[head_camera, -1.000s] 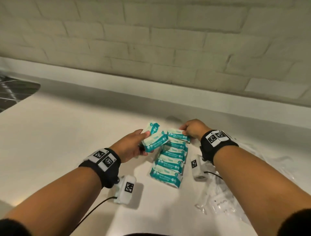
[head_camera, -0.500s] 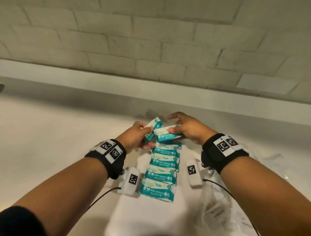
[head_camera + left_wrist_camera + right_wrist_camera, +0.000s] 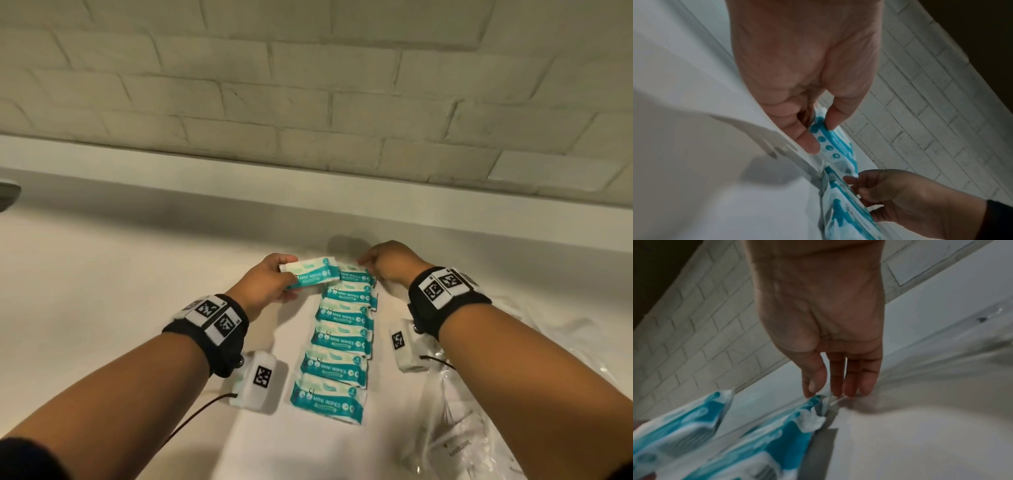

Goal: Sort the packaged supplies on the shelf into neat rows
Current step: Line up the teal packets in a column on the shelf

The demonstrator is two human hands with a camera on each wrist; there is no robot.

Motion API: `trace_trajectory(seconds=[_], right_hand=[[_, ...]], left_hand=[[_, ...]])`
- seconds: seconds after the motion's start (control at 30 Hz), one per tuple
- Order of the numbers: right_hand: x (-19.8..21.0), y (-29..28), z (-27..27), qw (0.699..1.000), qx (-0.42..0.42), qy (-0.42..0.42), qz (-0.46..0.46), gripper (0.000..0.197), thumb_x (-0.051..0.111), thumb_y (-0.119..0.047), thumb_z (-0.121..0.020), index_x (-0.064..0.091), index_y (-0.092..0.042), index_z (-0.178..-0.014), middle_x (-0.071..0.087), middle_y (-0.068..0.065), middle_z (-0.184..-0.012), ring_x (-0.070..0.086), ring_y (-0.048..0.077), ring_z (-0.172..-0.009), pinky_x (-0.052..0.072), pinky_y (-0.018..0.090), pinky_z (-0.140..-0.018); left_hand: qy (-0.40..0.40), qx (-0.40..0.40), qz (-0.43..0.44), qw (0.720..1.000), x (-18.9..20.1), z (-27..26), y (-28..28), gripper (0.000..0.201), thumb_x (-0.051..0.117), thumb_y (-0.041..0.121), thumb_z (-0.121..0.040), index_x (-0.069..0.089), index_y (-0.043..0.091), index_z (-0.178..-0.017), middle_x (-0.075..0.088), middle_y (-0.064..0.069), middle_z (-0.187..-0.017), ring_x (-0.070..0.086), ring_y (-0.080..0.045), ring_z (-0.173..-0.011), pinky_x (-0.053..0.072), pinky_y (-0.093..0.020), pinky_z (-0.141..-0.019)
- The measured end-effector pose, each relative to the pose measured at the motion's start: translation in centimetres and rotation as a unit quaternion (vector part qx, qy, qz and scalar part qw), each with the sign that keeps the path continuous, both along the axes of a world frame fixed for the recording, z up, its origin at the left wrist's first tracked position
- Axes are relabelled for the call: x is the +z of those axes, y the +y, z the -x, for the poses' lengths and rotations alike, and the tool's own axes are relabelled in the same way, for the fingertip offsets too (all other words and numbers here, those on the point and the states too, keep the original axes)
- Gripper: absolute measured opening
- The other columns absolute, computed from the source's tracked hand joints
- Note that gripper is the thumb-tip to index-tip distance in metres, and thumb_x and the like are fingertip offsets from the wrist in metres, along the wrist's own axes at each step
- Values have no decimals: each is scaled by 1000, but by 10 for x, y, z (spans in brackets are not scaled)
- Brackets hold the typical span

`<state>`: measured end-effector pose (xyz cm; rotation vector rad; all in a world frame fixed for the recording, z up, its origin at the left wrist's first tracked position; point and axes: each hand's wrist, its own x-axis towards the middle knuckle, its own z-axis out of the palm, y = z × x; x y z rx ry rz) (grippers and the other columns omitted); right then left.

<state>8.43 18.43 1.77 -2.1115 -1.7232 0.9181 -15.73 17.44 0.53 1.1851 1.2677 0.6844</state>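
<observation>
A row of several teal-and-white "MINI WIPES" packets (image 3: 337, 342) runs away from me on the white shelf (image 3: 102, 308). My left hand (image 3: 284, 274) grips one more packet (image 3: 310, 274) just left of the row's far end, raised off the shelf. In the left wrist view its thumb and fingers (image 3: 807, 142) pinch that packet (image 3: 833, 146) by its end. My right hand (image 3: 368, 262) is at the farthest packet of the row (image 3: 354, 275). In the right wrist view nearly straight fingertips (image 3: 835, 391) and thumb pinch that packet's right end seal (image 3: 818, 402), which lies on the shelf.
Crumpled clear plastic bags (image 3: 479, 428) lie on the shelf to the right of the row. A raised back ledge (image 3: 239, 178) and a pale brick wall (image 3: 308, 102) stand close behind the hands. A dark object (image 3: 7, 195) shows at the far left edge.
The right hand has lowered its packet from mid-air onto the far end of the row. The left hand has turned its packet level and shifted it slightly left.
</observation>
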Motion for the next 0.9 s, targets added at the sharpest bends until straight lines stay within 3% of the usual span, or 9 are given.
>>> trace_trajectory(seconds=[0.13, 0.23, 0.37, 0.47, 0.57, 0.67, 0.77, 0.83, 0.9], right_hand=[[-2, -7, -21, 995, 36, -93, 2, 34, 55, -4, -91, 67, -18, -119, 59, 2, -132, 55, 21, -117, 35, 19, -89], [8, -12, -30, 988, 28, -150, -17, 31, 51, -21, -95, 64, -15, -123, 58, 7, -133, 55, 25, -115, 38, 26, -92], [31, -25, -1, 988, 108, 46, -102, 67, 78, -29, -77, 50, -20, -137, 52, -3, -135, 49, 14, -122, 35, 22, -94], [34, -18, 23, 969, 197, -35, -147, 55, 78, -26, -75, 57, -18, -125, 60, 1, -120, 58, 18, -107, 45, 27, -85], [31, 0, 15, 978, 149, -72, -130, 46, 72, -24, -80, 58, -15, -122, 61, 6, -119, 59, 24, -106, 47, 33, -88], [20, 14, 0, 985, 124, -106, -54, 55, 70, -29, -83, 51, -19, -133, 50, 10, -124, 54, 28, -111, 44, 32, -95], [8, 23, -1, 986, 119, -113, -21, 58, 65, -36, -86, 44, -29, -140, 42, 11, -130, 49, 30, -118, 42, 36, -102], [4, 26, 2, 986, 131, -107, -9, 55, 63, -32, -89, 46, -26, -140, 43, 11, -140, 48, 29, -123, 38, 32, -105], [3, 26, 4, 981, 152, -121, -4, 50, 59, -19, -92, 47, -21, -141, 44, 7, -146, 48, 27, -126, 35, 28, -102]], left_hand=[[-13, -8, -10, 1000, 0, -4, 1, 29, 56, -1, -91, 50, 15, -115, 59, -21, -116, 64, -23, -86, 57, -24, -68], [-21, -13, -19, 1000, 2, -14, 3, 30, 58, 0, -91, 50, 13, -116, 60, -22, -116, 65, -22, -88, 58, -24, -71], [-39, -27, -36, 998, 14, -36, 7, 35, 59, -2, -89, 48, 8, -120, 59, -23, -113, 65, -25, -91, 58, -28, -77], [-60, -31, -36, 997, 24, -52, 7, 50, 61, -1, -88, 42, 5, -133, 60, -18, -113, 63, -29, -100, 55, -37, -89], [78, -71, -105, 989, 38, -52, -2, 70, 67, 19, -87, 30, 16, -146, 50, -6, -138, 54, -22, -119, 46, -36, -101], [237, -236, -192, 923, 55, -39, -33, 77, 69, 35, -84, 27, 27, -148, 31, 6, -151, 41, -9, -126, 36, -23, -101], [363, -424, -215, 802, 49, -29, -64, 100, 69, 53, -77, 6, 35, -151, -1, 18, -159, 4, -9, -146, 14, -31, -119], [402, -485, -216, 746, 37, -30, -79, 110, 70, 57, -74, -5, 33, -151, -14, 18, -158, -18, -8, -144, -2, -33, -119], [422, -517, -229, 709, 27, -37, -90, 116, 71, 56, -73, -10, 26, -152, -18, 12, -158, -23, -12, -144, -9, -30, -116]])
